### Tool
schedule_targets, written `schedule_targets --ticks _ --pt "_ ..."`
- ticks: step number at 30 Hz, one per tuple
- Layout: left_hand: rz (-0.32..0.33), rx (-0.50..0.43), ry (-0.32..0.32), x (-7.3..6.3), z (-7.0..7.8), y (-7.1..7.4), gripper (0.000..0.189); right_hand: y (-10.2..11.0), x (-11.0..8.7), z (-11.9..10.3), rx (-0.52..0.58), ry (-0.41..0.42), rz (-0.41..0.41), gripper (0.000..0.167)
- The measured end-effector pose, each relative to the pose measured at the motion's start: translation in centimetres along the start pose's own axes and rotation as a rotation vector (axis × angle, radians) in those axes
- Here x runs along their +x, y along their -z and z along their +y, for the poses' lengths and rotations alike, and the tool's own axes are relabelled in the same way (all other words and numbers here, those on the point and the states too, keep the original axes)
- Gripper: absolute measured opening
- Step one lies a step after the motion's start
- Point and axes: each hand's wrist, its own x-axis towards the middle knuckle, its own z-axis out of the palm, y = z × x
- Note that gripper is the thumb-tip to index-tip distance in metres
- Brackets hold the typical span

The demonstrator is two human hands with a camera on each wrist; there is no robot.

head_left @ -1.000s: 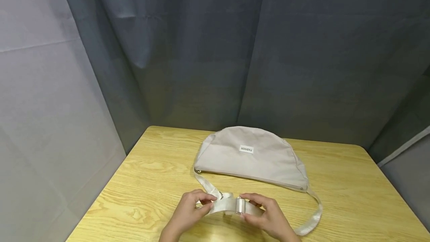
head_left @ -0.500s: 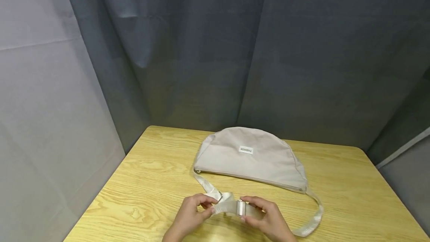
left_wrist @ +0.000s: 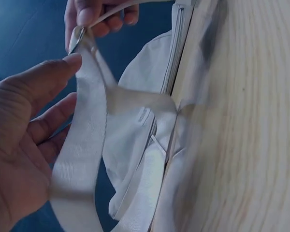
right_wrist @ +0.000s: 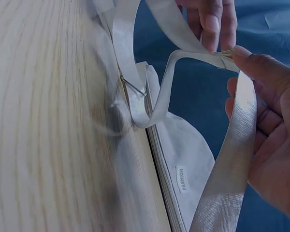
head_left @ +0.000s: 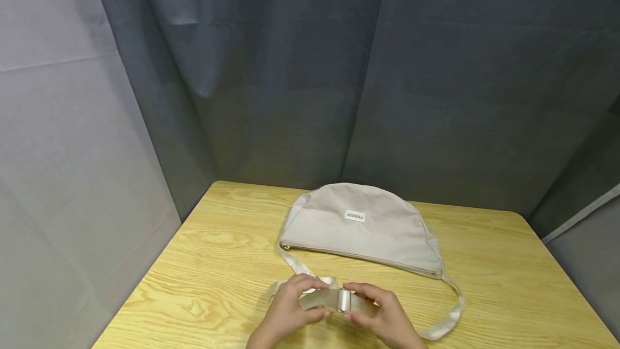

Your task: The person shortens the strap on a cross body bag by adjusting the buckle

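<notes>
A pale beige shoulder bag (head_left: 358,236) with a zipper and a white label lies on the wooden table. Its webbing strap (head_left: 319,299) is raised at the near side, between both hands. My right hand (head_left: 380,311) pinches the metal slide buckle (head_left: 344,300) on the strap between thumb and fingers. Just left of the buckle, my left hand (head_left: 290,311) holds the strap, index at the upper edge and thumb at the lower. In the left wrist view, the left thumb (left_wrist: 48,77) is close to the buckle, and the strap hangs in a loop past the palm.
A second metal ring (right_wrist: 134,86) sits on the slack strap at the bag's left side. The right strap part (head_left: 452,316) curves over the table (head_left: 213,263). Dark curtains (head_left: 290,79) stand behind the table, with a light grey panel (head_left: 72,176) at left.
My left hand has slid right along the strap, closer to the buckle. Slack strap now shows to the left of that hand. The right hand keeps its pinch; the bag stays put.
</notes>
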Motion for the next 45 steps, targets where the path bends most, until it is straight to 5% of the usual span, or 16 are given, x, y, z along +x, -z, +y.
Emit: schedule_targets --ticks 8,21,26,30,45 --pt "-0.060 -0.139 0.004 0.1 -0.3 -1.2 0.050 -0.4 0.2 0.0 0.041 -0.048 -0.047 0.040" --pt "0.032 -0.172 -0.073 0.1 -0.7 -2.5 0.044 0.0 0.4 0.0 -0.051 0.030 -0.005 0.036" --pt "0.064 -0.167 -0.112 0.2 1.4 -1.5 0.042 0.8 0.4 -0.7 -0.056 0.005 -0.038 0.038" --pt "0.069 -0.181 -0.078 0.2 3.1 -0.1 0.041 1.6 -0.2 0.7 -0.081 -0.059 -0.062 0.037" --pt "0.056 -0.203 -0.008 -0.2 2.7 0.7 0.043 1.9 -0.7 1.2 -0.013 -0.054 -0.031 0.007"
